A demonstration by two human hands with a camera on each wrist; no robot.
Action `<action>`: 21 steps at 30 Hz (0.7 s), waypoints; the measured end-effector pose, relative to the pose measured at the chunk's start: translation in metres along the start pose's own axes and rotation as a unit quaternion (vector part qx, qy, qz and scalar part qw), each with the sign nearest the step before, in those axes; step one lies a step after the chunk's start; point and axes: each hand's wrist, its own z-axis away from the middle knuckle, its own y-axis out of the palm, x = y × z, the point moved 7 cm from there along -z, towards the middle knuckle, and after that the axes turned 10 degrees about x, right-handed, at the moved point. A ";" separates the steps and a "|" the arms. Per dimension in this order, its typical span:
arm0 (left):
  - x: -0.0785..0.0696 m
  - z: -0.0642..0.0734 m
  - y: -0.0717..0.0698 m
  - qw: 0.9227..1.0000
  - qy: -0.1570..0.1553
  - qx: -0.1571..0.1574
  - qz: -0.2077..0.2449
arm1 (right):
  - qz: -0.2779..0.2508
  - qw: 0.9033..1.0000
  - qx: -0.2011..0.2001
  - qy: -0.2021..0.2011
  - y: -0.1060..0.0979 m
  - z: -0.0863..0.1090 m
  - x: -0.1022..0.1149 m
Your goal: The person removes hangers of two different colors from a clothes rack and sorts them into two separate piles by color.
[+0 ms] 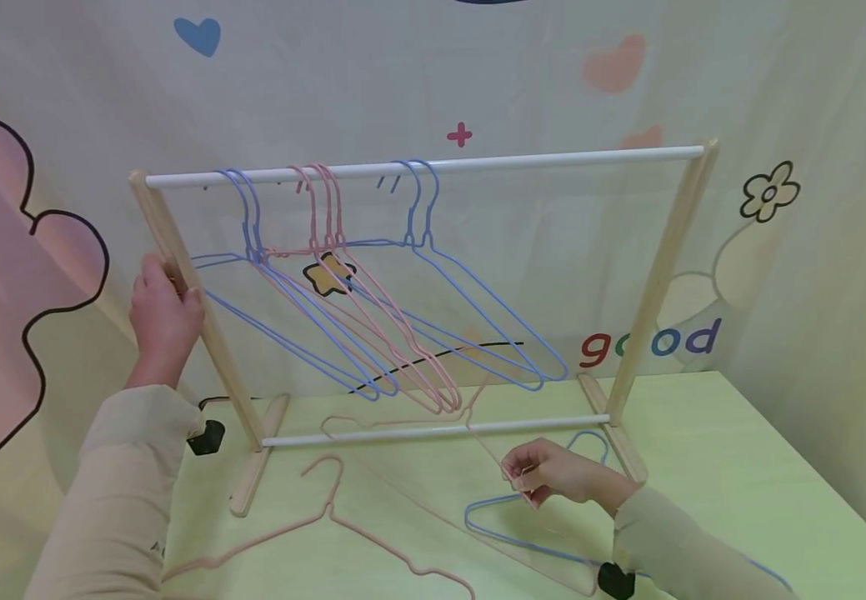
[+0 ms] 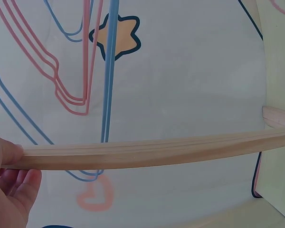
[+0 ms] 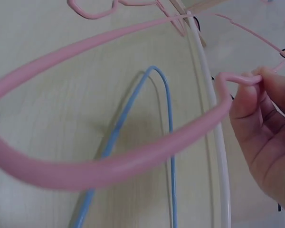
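Head view: right hand [image 1: 560, 475] out front of the rack [image 1: 553, 160], toward its right side. Fingers [image 3: 247, 102] closed in a pinch, a pink hanger [image 3: 109, 172] between them, caught on one shoulder arm beside the notch; its neck sits near the rack's bottom rail [image 1: 417, 432]. Left hand [image 1: 166, 312] wraps the rack's left post [image 1: 224, 358], thumb to one side, fingers to the other.

Handling, by judgement: thin coated wire, very light, stiff but a little springy, unlikely to break. Coating looks smooth; a pinch this far off the neck probably lets the frame swivel. Better hold: the neck just under the hook, where weight should balance. Notch bend gives a fair stop against sliding.

On the rack's top rail, left to right: two blue hangers [image 1: 257, 221], three pink hangers [image 1: 341, 217], two more blue hangers [image 1: 427, 237]. On the worktop [image 1: 763, 492]: loose pink hanger [image 1: 328, 510] before the rack's left half; loose blue hanger [image 3: 118, 124] by its right foot. Overlapping frames could snag.
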 end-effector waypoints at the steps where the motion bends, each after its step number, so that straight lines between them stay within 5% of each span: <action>1: 0.000 0.000 0.000 1.000 0.000 0.001 0.000 | -0.002 1.000 0.009 -0.001 0.004 -0.004 -0.002; 21: 0.000 0.000 -0.001 1.000 0.000 -0.007 0.002 | -0.004 0.992 0.121 0.026 0.085 -0.071 0.002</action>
